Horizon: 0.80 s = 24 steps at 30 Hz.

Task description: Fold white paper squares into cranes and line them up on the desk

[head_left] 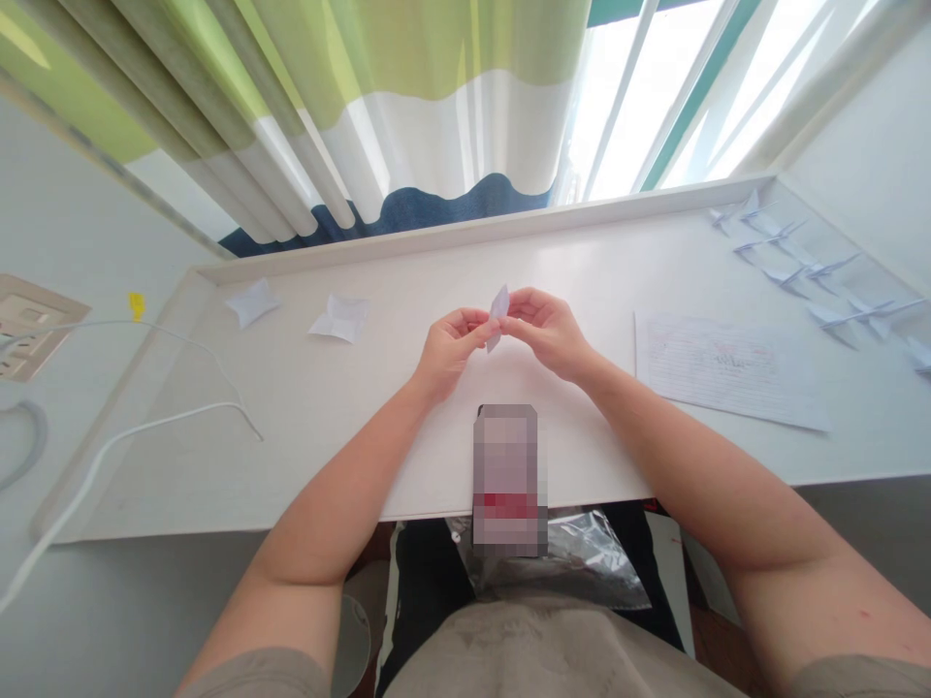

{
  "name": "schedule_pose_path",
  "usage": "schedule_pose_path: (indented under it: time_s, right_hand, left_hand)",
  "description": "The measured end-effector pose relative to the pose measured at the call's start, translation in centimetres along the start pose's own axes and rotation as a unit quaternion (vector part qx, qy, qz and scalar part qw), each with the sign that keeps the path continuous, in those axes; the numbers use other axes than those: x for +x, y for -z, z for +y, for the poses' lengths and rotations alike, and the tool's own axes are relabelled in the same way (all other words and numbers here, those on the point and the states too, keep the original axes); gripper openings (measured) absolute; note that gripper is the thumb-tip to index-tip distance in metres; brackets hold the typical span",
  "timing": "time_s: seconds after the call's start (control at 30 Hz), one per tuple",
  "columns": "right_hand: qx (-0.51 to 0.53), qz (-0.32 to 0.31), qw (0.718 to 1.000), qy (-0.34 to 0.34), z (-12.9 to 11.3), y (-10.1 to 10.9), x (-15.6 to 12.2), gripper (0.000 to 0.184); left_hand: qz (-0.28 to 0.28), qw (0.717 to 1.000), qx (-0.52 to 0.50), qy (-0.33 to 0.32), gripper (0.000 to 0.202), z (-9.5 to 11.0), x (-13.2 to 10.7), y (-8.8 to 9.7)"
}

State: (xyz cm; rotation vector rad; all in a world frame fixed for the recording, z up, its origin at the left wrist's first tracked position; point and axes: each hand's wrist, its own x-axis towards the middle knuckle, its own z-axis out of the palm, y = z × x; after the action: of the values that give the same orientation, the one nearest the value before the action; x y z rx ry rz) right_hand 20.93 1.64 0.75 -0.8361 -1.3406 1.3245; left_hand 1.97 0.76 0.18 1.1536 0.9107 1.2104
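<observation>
A small folded piece of pale paper [498, 312] is held upright above the white desk [305, 407], pinched from both sides. My left hand [449, 347] grips its lower left edge with thumb and fingers closed. My right hand [547, 328] pinches its right side, fingers curled. Both hands hover over the middle of the desk, a little beyond a blurred rectangular object [507, 480] lying at the near edge.
Two folded paper shapes [252, 301] [340, 318] lie at the back left. A lined written sheet [723, 373] lies at the right, with several folded paper cranes [815, 271] behind it. A white cable [145, 427] runs along the left. Curtains [378, 107] and a window stand behind.
</observation>
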Motion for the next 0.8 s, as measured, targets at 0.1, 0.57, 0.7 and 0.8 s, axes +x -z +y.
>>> schedule_pose_path:
  time_s: [0.1, 0.57, 0.7, 0.8]
  right_hand:
    - [-0.008, 0.005, 1.000, -0.006, -0.13, 0.12, 0.05, 0.057]
    - [-0.026, -0.010, 0.999, -0.028, -0.47, 0.18, -0.08, 0.057]
    - [-0.021, -0.011, 1.000, -0.015, -0.48, 0.18, -0.08, 0.056]
    - [-0.027, 0.006, 1.000, -0.009, -0.36, 0.22, -0.05, 0.056]
  left_hand:
    - [0.001, 1.000, 0.001, -0.016, 0.050, 0.14, -0.17, -0.19]
    - [0.036, 0.998, 0.016, -0.050, 0.047, 0.16, -0.24, -0.44]
    - [0.036, 0.998, 0.012, -0.057, 0.047, 0.20, -0.25, -0.36]
    - [0.038, 0.998, 0.011, -0.055, 0.047, 0.11, -0.17, -0.24]
